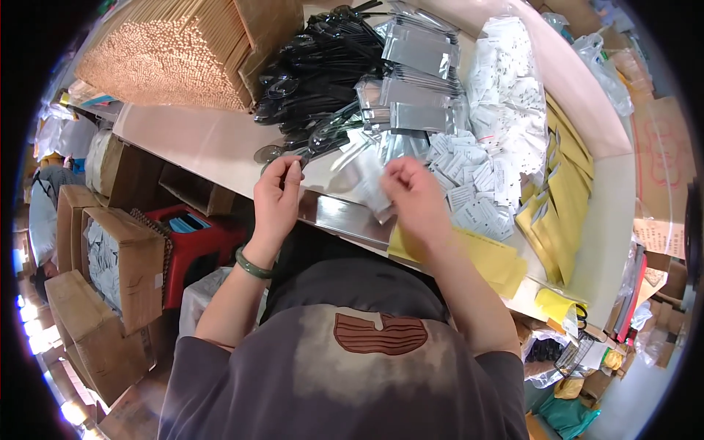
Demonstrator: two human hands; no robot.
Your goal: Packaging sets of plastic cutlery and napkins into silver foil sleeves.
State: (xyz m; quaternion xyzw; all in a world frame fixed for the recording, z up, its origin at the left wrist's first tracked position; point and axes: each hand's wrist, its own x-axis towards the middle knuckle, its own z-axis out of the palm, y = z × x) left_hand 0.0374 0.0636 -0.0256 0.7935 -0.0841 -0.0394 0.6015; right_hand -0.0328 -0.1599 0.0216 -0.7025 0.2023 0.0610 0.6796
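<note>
My left hand (276, 198) is raised at the table's front edge, thumb and finger pinched on a dark piece that looks like a black plastic spoon (305, 155). Beyond it lies a heap of black plastic spoons (315, 73). My right hand (416, 199) has its fingers closed on a small clear plastic packet (372, 189), which is blurred. Stacks of clear, silvery sleeves (418, 103) stand just past the right hand. Small white printed packets (458, 172) lie loose beside it, and a yellow envelope (473, 257) is under that forearm.
A long clear bag of white packets (506, 95) lies at the right, beside yellow padded envelopes (561, 191). Bundled wooden sticks (169, 59) fill a carton at the far left. Below the table's left side are a red stool (194, 242) and cardboard boxes (121, 271). Scissors (581, 315) sit at the right corner.
</note>
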